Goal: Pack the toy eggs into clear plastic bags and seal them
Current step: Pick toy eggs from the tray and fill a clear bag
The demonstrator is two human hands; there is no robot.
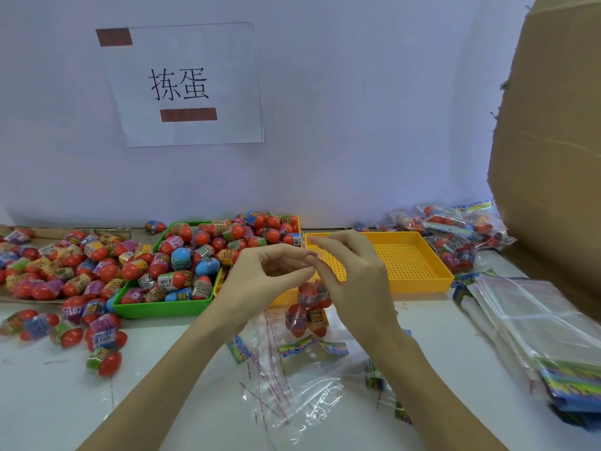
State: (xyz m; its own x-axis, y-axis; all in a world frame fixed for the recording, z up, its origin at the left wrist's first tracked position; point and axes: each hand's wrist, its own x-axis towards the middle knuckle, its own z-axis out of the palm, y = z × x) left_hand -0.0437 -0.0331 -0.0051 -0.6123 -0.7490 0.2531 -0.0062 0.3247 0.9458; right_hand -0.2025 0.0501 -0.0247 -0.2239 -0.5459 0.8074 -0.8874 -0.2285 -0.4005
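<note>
Loose eggs [65,268] blur at my left beside the green tray [162,309]. My left hand [260,281] and right hand [354,281] meet fingertip to fingertip, curled; their grip I can't make out. The bagged eggs [309,312] sit half hidden beneath.

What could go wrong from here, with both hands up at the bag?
1. The filled bag hangs from fingertip pinches of the left hand and right hand; a slip could drop its eggs.
2. Peeled red-striped strips lie on the loose clear plastic below; they may stick to the bag.
3. Loose toy eggs lie near the table's front edge and could roll off.
</note>
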